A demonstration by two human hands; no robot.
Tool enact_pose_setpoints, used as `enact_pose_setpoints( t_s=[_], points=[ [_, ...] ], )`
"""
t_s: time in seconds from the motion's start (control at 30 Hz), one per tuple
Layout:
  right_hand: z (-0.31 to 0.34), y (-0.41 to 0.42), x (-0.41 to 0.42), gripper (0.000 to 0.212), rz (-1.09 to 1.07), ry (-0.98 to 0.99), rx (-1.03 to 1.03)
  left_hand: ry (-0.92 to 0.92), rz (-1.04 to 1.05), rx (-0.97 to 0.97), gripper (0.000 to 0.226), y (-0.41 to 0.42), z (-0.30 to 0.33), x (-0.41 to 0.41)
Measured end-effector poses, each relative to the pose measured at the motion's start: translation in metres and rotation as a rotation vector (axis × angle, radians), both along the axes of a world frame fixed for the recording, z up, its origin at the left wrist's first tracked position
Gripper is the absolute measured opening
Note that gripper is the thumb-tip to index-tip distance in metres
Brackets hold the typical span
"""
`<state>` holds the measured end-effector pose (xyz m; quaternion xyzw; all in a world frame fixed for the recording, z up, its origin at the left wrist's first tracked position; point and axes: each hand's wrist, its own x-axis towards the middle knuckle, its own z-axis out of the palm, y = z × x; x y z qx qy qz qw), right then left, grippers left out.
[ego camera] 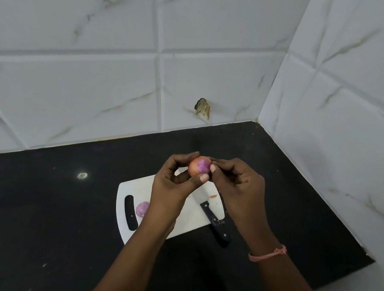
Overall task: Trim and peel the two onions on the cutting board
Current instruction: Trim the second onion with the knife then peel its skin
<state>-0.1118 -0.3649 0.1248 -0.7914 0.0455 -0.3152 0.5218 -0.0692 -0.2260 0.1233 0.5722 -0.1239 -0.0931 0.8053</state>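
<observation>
Above the white cutting board [192, 216], my left hand [171, 181] holds a small onion [198, 167] between thumb and fingers. Half of it shows orange skin, half bare purple flesh. The fingertips of my right hand [234, 185] pinch at the onion's right side, where the skin meets the flesh. A second onion [141, 209], purple all over, lies on the board's left part next to the handle slot. A black-handled knife [215, 220] rests on the board's right edge, its blade partly hidden under my hands.
The board sits on a black countertop [31, 209] in a corner of white marbled tile walls [99, 60]. A small orange scrap of peel [213, 196] lies on the board near the knife. The counter's right edge drops off at the lower right.
</observation>
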Motion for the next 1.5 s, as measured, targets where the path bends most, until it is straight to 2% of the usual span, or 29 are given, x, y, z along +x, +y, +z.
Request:
enact_pose_setpoints(
  t_s=[0.33, 0.53, 0.67, 0.9, 1.1, 1.23, 1.5],
  points=[
    [0.0, -0.011, 0.011, 0.003, -0.105, 0.0, 0.118, 0.029, -0.001, 0.021, 0.046, -0.018, 0.008, 0.01],
    [0.009, -0.023, 0.011, 0.017, 0.027, 0.108, 0.167, -0.037, 0.041, 0.09, 0.045, -0.028, 0.016, 0.014],
    [0.011, -0.031, 0.016, 0.015, 0.018, 0.156, 0.142, -0.113, 0.051, 0.155, 0.043, -0.028, 0.018, 0.017],
    [0.009, -0.015, 0.016, 0.01, -0.051, 0.088, -0.038, -0.141, 0.055, 0.13, 0.044, -0.017, 0.012, 0.022],
    [0.009, -0.008, 0.014, 0.012, -0.061, 0.018, -0.099, -0.204, 0.03, 0.137, 0.044, -0.011, 0.009, 0.028],
    [0.013, -0.006, 0.012, 0.01, -0.079, 0.052, -0.194, -0.23, 0.03, 0.148, 0.045, -0.009, 0.009, 0.029],
    [0.03, -0.015, 0.012, 0.006, 0.064, 0.147, -0.368, -0.214, -0.094, 0.185, 0.044, 0.002, 0.014, 0.035]
  ],
)
